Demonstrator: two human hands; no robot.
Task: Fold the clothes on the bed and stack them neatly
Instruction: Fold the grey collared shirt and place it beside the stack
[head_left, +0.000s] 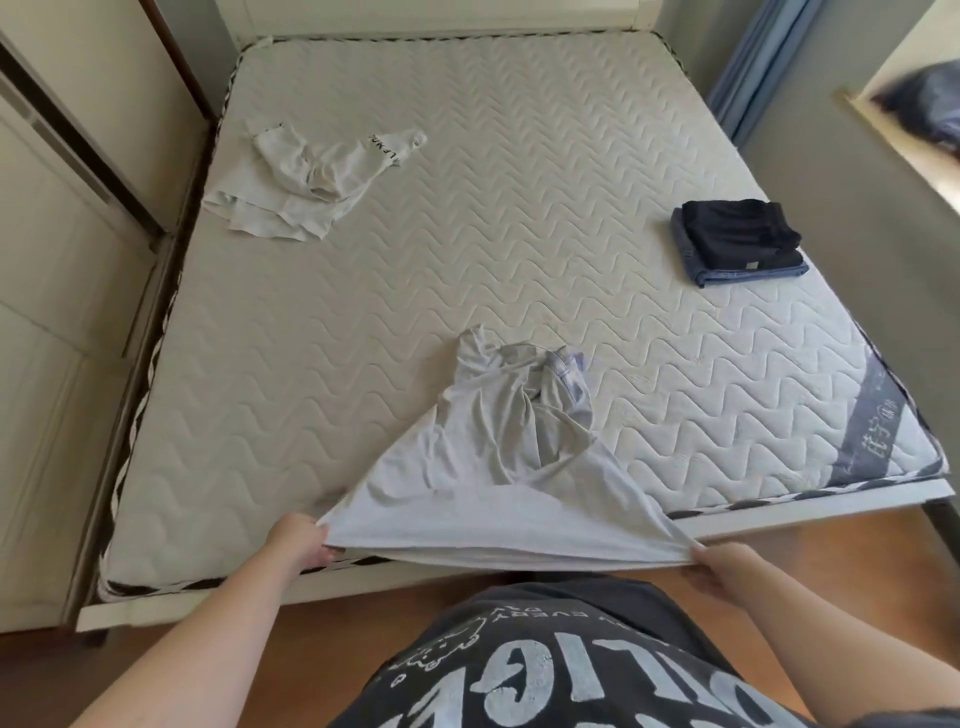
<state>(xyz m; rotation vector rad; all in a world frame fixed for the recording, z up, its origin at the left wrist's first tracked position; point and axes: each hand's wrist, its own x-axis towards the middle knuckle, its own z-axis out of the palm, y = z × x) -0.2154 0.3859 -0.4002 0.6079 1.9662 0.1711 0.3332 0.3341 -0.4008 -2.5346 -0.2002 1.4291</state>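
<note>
Both hands (301, 540) (722, 569) grip grey shirt (467, 499) (hem taut).

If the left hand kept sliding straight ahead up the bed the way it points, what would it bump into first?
Mostly bare mattress. The left hand, gripping the grey shirt hem, points toward the far left, so the crumpled white garment there looks first in line, though depth is uncertain.

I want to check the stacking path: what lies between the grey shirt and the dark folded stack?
Head view: only bare mattress lies between grey shirt and folded stack.
</note>
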